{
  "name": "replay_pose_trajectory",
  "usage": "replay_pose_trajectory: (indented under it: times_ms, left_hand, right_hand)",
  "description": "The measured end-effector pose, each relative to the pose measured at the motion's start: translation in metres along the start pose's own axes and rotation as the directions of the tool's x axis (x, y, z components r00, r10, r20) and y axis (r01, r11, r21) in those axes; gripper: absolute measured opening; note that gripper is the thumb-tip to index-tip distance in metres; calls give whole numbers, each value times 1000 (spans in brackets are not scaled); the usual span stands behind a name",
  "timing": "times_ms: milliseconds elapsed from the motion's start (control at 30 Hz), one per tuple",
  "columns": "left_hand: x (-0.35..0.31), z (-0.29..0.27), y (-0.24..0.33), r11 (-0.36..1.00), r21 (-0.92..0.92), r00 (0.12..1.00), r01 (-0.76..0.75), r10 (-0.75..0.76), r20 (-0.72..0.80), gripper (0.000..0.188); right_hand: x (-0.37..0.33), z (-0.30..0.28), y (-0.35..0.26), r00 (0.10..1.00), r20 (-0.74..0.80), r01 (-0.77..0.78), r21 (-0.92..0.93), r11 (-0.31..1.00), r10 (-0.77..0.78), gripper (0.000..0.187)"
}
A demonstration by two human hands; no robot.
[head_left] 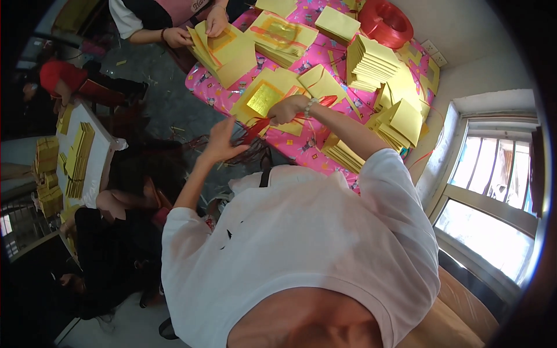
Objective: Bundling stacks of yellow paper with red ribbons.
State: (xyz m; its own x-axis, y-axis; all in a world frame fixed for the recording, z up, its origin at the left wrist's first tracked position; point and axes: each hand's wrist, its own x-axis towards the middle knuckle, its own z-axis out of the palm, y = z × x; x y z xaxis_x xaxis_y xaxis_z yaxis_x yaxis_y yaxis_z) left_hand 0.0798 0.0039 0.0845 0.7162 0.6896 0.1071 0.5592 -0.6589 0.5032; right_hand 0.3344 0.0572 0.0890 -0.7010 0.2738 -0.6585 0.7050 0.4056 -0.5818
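Observation:
My right hand (pixel 288 110) is closed around a bundle of red plastic strips (pixel 253 131) above the near edge of the table. One end of the bundle pokes out past my wrist; the other hangs down toward the floor. To the left of it my left hand (pixel 220 142) is in the air, thumb and fingers apart, with nothing in it. Just beyond my right hand lies a yellow paper sheet with a gold foil square (pixel 264 100). Beside that sheet is a stack of plain yellow paper (pixel 321 83).
A pink patterned tablecloth (pixel 203 84) covers the table. Yellow paper stacks (pixel 371 61) and a red coil of plastic strap (pixel 386 23) stand to the right. Across the table a co-worker's hands (pixel 217 22) hold yellow sheets. Another table (pixel 100 168) with bundles stands left.

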Motion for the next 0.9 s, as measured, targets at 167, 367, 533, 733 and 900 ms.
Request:
replay_pose_trajectory:
  times_ms: [167, 367, 533, 733, 900]
  left_hand:
    - [43, 46, 30, 987, 14, 967, 159, -158, 201, 36]
    - [7, 48, -15, 978, 165, 983, 130, -149, 111, 12]
    - [-14, 53, -34, 975, 133, 955, 179, -205, 213, 16]
    - [42, 17, 21, 979, 139, 986, -148, 157, -52, 42]
    - [96, 34, 58, 951, -303, 995, 55, -26, 97, 40]
  right_hand:
    - [-8, -5, -29, 998, -18, 68, -3, 998, -68, 32]
    - [-37, 4, 27, 994, 14, -113, 167, 979, 113, 28]
    - [-48, 3, 27, 967, 17, -255, 160, 954, 256, 24]
    - [-56, -21, -23, 960, 21, -267, -219, 939, 278, 30]
    - [-49, -17, -20, 976, -208, -76, -61, 995, 61, 31]
